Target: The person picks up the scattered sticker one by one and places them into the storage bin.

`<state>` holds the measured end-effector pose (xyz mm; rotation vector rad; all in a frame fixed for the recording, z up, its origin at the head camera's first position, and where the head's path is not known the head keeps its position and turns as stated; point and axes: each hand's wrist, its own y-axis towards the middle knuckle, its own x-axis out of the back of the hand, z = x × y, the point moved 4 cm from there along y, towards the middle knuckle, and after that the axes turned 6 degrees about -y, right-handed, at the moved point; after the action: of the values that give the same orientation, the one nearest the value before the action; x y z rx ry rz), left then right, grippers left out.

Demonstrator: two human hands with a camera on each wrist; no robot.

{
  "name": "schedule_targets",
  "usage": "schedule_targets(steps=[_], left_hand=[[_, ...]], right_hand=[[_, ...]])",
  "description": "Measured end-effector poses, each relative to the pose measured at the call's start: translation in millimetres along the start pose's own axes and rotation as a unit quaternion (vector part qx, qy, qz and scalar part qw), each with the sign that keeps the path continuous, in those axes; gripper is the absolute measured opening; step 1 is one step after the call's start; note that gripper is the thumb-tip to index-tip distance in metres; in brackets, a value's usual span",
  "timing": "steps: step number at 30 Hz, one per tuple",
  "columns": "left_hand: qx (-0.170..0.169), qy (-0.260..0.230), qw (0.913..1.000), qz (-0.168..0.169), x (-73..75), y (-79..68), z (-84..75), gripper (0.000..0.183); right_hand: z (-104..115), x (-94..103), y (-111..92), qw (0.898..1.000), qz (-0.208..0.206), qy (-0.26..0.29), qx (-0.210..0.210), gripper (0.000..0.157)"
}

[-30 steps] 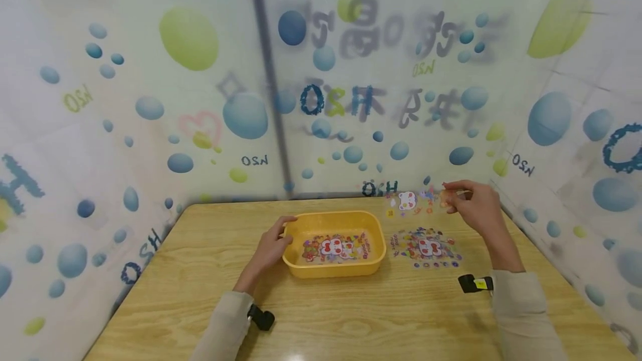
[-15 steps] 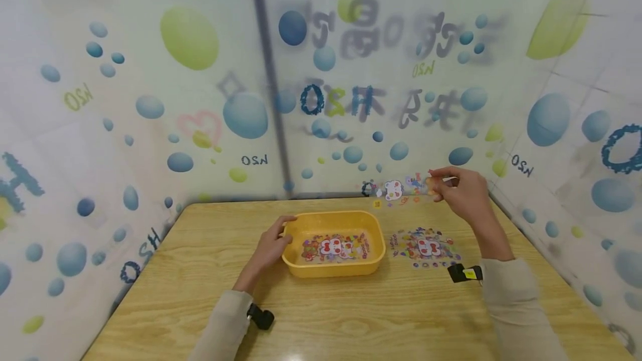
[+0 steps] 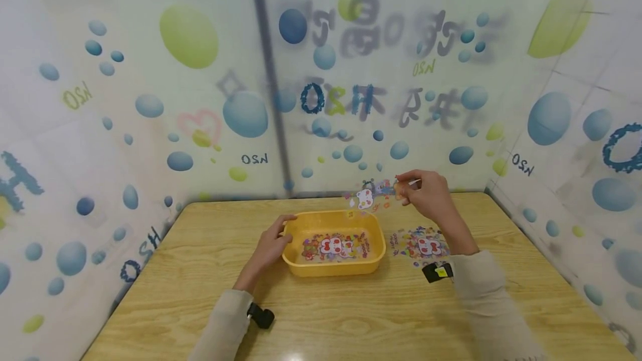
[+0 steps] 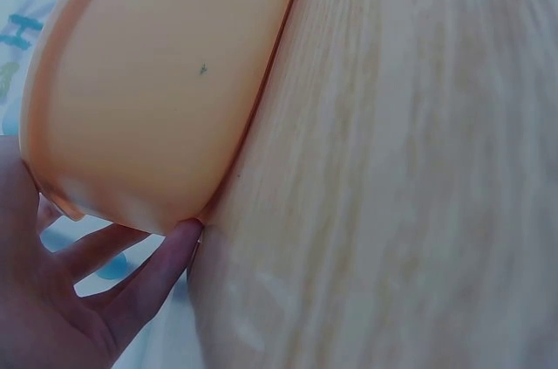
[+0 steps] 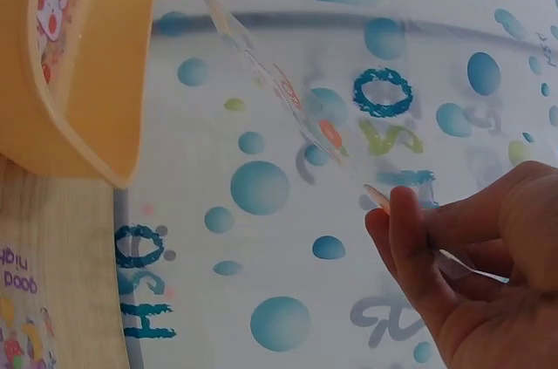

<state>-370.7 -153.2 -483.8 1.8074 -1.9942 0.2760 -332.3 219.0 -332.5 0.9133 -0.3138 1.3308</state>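
My right hand [image 3: 428, 196] pinches a clear sticker sheet [image 3: 365, 199] by its right end, between thumb and fingers. The sheet is held in the air, its left end overlapping the back right rim of a yellow plastic basin [image 3: 333, 271]. In the right wrist view the sticker sheet [image 5: 296, 107] shows nearly edge-on. My left hand [image 3: 266, 249] grips the basin's left end, and in the left wrist view its fingertips touch the outer wall [image 4: 157, 125]. Inside the basin lies a colourful rabbit sticker sheet [image 3: 333, 247].
Right of the basin, another rabbit sticker sheet [image 3: 423, 245] lies flat on the wooden table [image 3: 341, 316], partly behind the right wrist. A curtain [image 3: 200, 99] printed with blue and green drops stands along the table's back and sides. A small black camera sits on each wrist.
My right hand has moved left with the sticker sheet, from above the right part of the table to the basin's back right corner. The left hand and basin have stayed in place.
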Motion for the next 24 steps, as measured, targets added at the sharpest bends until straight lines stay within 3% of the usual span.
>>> schedule_targets(steps=[15,24], left_hand=[[0.0,-0.007,1.0,0.005,0.2,0.5,1.0,0.049],[-0.003,-0.01,0.9999,0.003,0.1,0.5,-0.4,0.05]], right_hand=[[37.0,-66.8,11.1,0.995,0.099,0.03,0.014,0.029],[47.5,-97.0,14.7,0.991,0.129,0.014,0.029,0.026]])
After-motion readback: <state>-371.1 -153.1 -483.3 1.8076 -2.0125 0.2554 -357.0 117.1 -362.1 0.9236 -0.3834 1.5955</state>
